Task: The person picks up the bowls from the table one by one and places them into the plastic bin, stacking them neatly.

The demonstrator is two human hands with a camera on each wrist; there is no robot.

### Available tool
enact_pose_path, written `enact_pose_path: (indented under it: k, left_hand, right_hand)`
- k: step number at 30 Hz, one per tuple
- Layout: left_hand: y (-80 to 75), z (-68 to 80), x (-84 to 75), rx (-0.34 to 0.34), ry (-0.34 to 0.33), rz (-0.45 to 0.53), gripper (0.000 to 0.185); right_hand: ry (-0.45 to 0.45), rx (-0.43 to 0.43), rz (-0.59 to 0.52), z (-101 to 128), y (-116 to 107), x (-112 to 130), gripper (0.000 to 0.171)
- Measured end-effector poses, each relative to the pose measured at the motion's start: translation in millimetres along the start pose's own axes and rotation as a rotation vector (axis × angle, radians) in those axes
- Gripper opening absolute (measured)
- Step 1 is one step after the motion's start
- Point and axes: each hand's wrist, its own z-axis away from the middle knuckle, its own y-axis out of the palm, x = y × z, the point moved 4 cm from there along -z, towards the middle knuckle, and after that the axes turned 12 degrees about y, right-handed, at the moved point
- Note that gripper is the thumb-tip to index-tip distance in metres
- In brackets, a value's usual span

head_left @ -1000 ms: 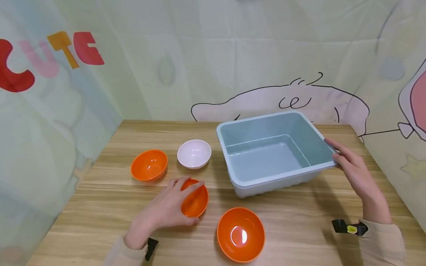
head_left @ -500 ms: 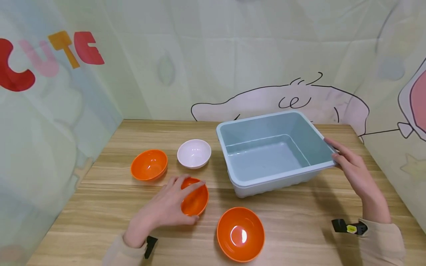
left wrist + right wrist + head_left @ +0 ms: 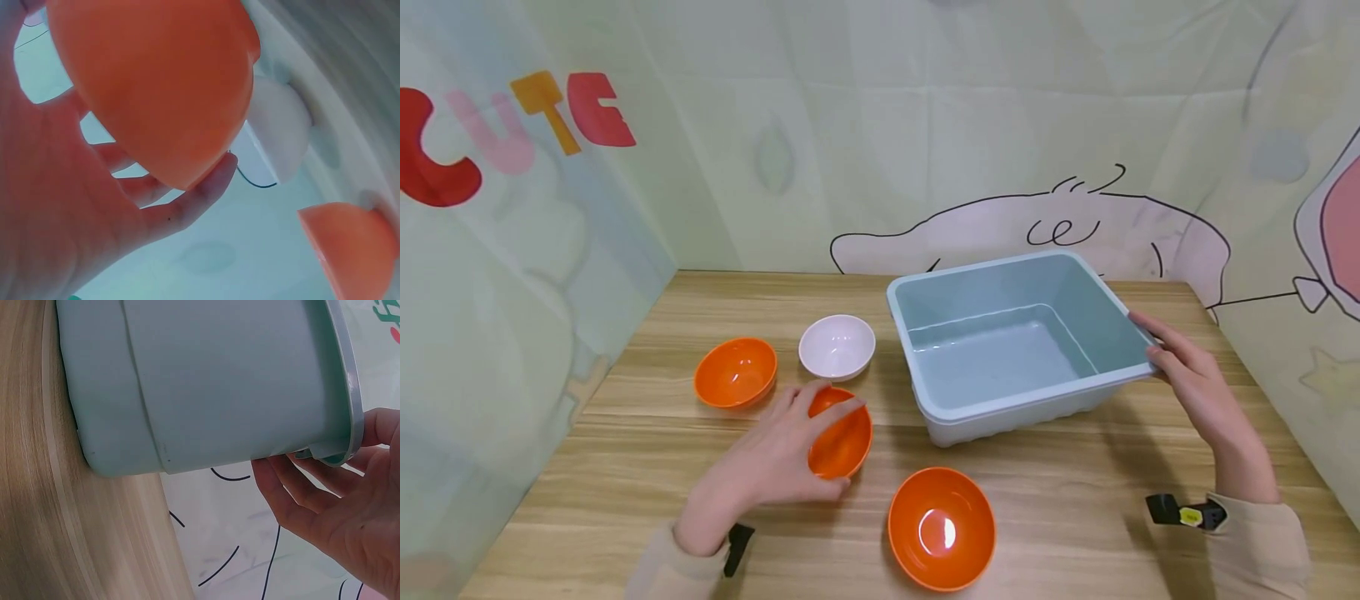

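My left hand [image 3: 811, 450] grips a small orange bowl [image 3: 844, 435], tilted and lifted slightly off the wooden table [image 3: 625, 450]. In the left wrist view the bowl's underside [image 3: 156, 87] fills the top, with my fingers [image 3: 187, 200] curled under it. My right hand [image 3: 1176, 362] holds the right rim of a pale blue plastic bin [image 3: 1000, 350], which has nothing inside. Seen from the right wrist, the fingers [image 3: 294, 487] reach under the bin's rim [image 3: 340, 394] and the thumb lies over it.
A white bowl [image 3: 837, 347] and an orange bowl [image 3: 735, 372] sit at the left. A larger orange bowl [image 3: 942, 528] lies near the front edge. Printed fabric walls close in the back and both sides.
The left hand has raised and tilted the small orange bowl a little, away from the front edge. The right hand and the bin have stayed put.
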Motion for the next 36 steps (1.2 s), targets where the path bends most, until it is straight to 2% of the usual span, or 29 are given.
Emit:
enact_pose_path:
  k: [9, 19, 27, 36]
  left_hand:
    - [-13.2, -2.4, -3.3, -0.032, 0.016, -0.002, 0.083]
    - [-32.1, -0.9, -2.3, -0.05, -0.034, -0.013, 0.084]
    - [-45.9, -8.5, -3.2, -0.069, -0.004, -0.044, 0.082]
    - [-53.6, -19.8, -9.3, -0.078, 0.007, -0.053, 0.081]
  right_hand:
    - [-0.008, 0.0, 0.002, 0, 0, 0, 0.046]
    - [-0.003, 0.004, 0.001, -1, 0, 0, 0.046]
    - [-0.009, 0.0, 0.001, 0, 0, 0, 0.046]
    - [-0.002, 0.001, 0.009, -1, -1, -1, 0.046]
